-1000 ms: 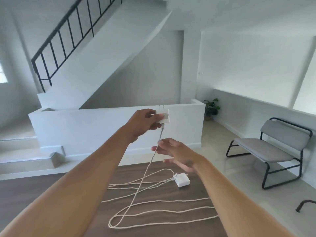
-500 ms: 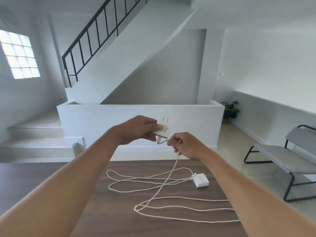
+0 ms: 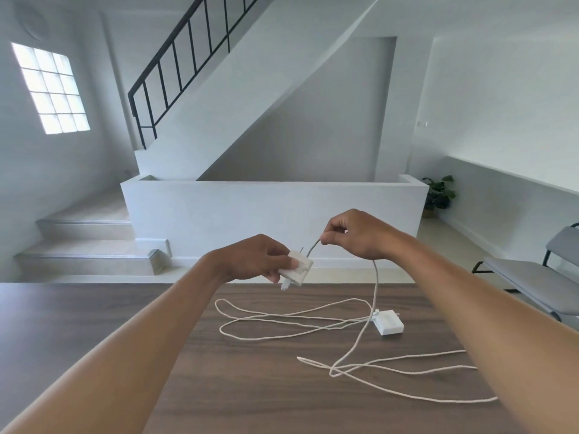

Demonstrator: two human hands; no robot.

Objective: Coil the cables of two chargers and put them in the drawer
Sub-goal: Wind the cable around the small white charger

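A white charger (image 3: 297,267) is held above the far part of a dark wooden table (image 3: 194,371) by the left hand (image 3: 250,258); the fingers are curled round the block, with the thumb pressed on its upper face; the block is tilted, its two prongs pointing up and away, and a short connector is seen sticking out below its lower edge.

The cable (image 3: 376,283) of this charger is pinched between thumb and forefinger of the right hand (image 3: 357,234), which is raised slightly higher than the left and just to its right; the other fingers are folded in. A short span of cable is seen arching from beside the block up to the pinch; the two hands are near each other but not touching. Behind the right hand the cable is let hang down to the table, where it is laid in loose, crossing loops running toward the right forearm.

A second charger (image 3: 389,324) is lying flat on the table, below the right wrist and well apart from both hands; its cable (image 3: 260,338) is spread in long uncoiled loops to the left, under the held block. Where the two cables cross beside the second charger, it cannot be told which strand is which.

A grey chair (image 3: 526,274) is seen at the right and a potted plant (image 3: 438,192) by the far wall.
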